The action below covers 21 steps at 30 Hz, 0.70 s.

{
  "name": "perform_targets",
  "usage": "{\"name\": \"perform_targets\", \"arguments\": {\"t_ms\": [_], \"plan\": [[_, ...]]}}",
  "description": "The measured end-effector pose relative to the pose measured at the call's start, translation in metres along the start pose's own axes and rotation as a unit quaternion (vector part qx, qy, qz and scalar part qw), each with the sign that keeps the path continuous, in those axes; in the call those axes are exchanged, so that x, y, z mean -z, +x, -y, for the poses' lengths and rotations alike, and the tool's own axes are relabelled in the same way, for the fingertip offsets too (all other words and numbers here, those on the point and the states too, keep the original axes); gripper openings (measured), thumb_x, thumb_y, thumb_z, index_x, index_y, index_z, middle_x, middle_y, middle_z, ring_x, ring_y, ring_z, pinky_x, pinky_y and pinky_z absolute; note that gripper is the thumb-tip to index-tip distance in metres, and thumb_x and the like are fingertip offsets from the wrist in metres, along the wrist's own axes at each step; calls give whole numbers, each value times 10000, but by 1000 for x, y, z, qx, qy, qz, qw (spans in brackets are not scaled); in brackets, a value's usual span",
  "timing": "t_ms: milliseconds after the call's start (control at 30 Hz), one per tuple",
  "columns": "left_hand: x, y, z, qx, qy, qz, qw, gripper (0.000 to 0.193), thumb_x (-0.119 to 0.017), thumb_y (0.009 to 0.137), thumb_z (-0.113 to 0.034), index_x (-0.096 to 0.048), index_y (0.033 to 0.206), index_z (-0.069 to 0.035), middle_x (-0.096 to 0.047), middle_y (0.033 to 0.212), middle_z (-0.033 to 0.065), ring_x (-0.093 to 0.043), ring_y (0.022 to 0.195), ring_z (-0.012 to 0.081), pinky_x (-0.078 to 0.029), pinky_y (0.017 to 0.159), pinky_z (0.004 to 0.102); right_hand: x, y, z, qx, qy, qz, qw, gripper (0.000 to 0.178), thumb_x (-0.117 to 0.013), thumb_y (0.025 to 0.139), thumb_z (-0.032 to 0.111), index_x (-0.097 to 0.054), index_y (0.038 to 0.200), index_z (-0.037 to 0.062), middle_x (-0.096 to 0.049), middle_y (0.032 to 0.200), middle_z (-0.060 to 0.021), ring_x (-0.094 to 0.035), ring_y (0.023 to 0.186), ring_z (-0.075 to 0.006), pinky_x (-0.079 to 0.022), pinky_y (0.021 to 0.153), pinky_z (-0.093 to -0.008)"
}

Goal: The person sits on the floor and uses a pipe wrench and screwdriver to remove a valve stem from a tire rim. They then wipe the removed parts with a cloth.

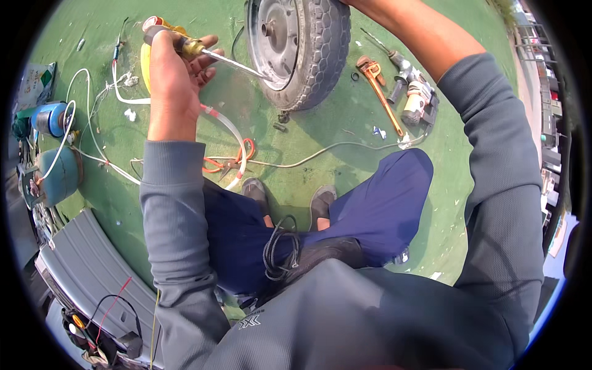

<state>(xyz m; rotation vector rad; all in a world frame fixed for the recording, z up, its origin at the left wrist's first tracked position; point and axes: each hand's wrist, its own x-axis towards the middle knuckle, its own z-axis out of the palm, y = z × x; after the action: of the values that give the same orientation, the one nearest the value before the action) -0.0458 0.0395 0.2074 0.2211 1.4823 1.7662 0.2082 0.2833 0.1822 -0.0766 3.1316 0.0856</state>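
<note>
"How was the left side set?"

"The left hand (pixel 174 80) grasped the handle of a screwdriver-like tool (pixel 180 43), thumb on top, fingers loosely curled rather than clenched. The shaft slanted rightward, its tip seemingly against the rim of the wheel (pixel 277 31), beside the tyre (pixel 324 58)."

"What would have suited that?"

"A fuller wrap of the fingers, I'd judge, the tip well seated, and short, steady pressure to avoid slipping."

"And the wheel?"

"Upper middle, apparently standing on its tread. The right hand (pixel 356 2), mostly cut off at the upper edge, was by the tyre's top; I couldn't tell its fingers' state. Steadying seemed its best use."

"The surroundings?"

"Apparently outdoors. Leftmost lay a blue cylinder (pixel 52 119), a teal cylinder (pixel 60 176) and a grey ribbed panel (pixel 102 253); then orange-handled pliers (pixel 230 164) on the scrap-flecked green ground (pixel 345 169); rightward, a pipe wrench (pixel 377 83) near a power drill (pixel 419 95); structures (pixel 547 117) lined the far right."
</note>
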Motion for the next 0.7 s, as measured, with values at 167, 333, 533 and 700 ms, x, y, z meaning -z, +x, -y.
{"name": "perform_targets", "arguments": {"t_ms": [167,333,533,700], "plan": [[0,10,-16,-72,-45,-83,993,292,-512,1002,-359,-541,1090,-83,-655,883,60,-632,731,158,-504,632,316,-13,-34,41,82,-87,27,992,598,-741,821,306,-570,1332,49,-588,1334,-180,-578,1277,-369,-487,1058,-500],[4,38,-2,-49,-55,-60,995,278,-536,992,-355,-556,1061,-87,-650,860,48,-624,713,148,-502,625,307,-53,-21,87,105,-67,2,992,494,-682,863,319,-597,1270,52,-609,1269,-139,-594,1222,-328,-506,1000,-473],[-29,76,30,6,-52,-5,999,262,-564,981,-351,-575,1026,-93,-644,832,33,-615,692,136,-499,616,296,-5,-1,19,15,-73,56,996,541,-767,778,253,-578,1250,67,-606,1234,-119,-593,1217,-307,-496,1015,-448],[-69,103,74,46,-29,51,997,251,-588,972,-346,-590,997,-97,-639,809,22,-608,674,126,-496,608,288,-42,-41,22,15,-105,34,994,521,-778,763,201,-574,1227,83,-605,1218,-104,-589,1221,-281,-485,1026,-429]]}}
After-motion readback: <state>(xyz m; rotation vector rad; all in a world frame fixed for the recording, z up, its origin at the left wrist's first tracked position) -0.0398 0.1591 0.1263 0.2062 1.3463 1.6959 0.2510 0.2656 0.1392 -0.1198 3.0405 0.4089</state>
